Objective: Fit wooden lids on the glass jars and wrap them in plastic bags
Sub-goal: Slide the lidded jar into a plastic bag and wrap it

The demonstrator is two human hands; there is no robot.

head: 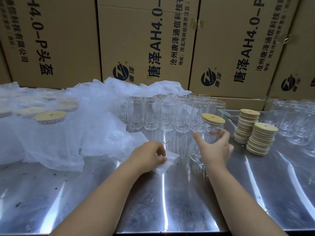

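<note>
The right hand grips the lidded jar; left hand pinches a plastic bag; lid stacks nearby.

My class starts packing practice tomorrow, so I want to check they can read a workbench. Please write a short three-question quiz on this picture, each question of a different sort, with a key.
1. True or false: the jar in the right hand already carries a wooden lid.
2. What does the left hand pinch? A: a loose lid. B: a plastic bag. C: a cardboard flap.
3. How many stacks of spare lids stand to the right of the held jar?

Key: 1 true; 2 B; 3 two.
</note>
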